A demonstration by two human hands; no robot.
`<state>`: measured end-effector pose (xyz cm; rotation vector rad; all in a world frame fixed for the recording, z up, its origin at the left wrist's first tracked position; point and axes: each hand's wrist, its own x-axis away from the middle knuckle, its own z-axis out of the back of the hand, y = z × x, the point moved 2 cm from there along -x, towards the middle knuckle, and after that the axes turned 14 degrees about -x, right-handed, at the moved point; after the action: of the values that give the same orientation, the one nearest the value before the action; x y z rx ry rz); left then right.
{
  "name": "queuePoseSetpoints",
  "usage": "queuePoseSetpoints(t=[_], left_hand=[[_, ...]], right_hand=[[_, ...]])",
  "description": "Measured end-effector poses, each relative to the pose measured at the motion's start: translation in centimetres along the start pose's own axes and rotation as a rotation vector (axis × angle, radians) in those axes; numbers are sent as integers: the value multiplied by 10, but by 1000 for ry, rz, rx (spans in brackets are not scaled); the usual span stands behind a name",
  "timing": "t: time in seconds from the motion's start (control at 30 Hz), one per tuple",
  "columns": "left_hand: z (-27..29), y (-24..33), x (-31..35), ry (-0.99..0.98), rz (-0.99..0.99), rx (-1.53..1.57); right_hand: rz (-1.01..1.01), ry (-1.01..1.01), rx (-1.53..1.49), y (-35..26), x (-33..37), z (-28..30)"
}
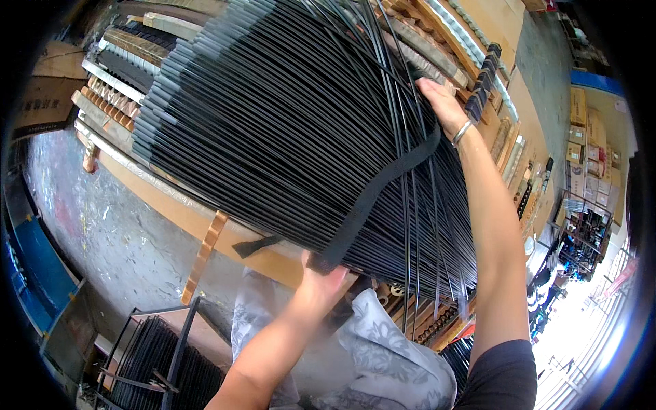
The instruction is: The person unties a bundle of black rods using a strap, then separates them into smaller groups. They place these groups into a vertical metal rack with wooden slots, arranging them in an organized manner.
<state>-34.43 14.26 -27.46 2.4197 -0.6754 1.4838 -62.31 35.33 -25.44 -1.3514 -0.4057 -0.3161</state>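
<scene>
Head: matte strap [373, 191] curving over slender black rods [273, 130].

A smooth surface with thin glossy lines is shown by the black rods [273, 130] in the middle of the frame; whether they are made of metal or of plastic cannot be told. At their left, the grey ends [156, 102] are seen as more matt. The black strap [383, 181] is seen as matt and cloth-like. Shiny metal is suggested by the bracelet [462, 133] at the upper right, while matt cloth is seen in the sleeve [507, 369] at the lower right.
</scene>
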Motion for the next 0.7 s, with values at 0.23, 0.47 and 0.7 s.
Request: queuePoseSetpoints(t=[0.23,0.47,0.7], left_hand=[[5,1,-4,-84,-22,-23],[16,-5,-6,-157,-38,-27],[15,-10,-11,-175,-57,-20]], right_hand=[[307,256,81,0,-1,-17],[378,-71,748,-44,42,-75],[402,-211,568,-36,12,-20]])
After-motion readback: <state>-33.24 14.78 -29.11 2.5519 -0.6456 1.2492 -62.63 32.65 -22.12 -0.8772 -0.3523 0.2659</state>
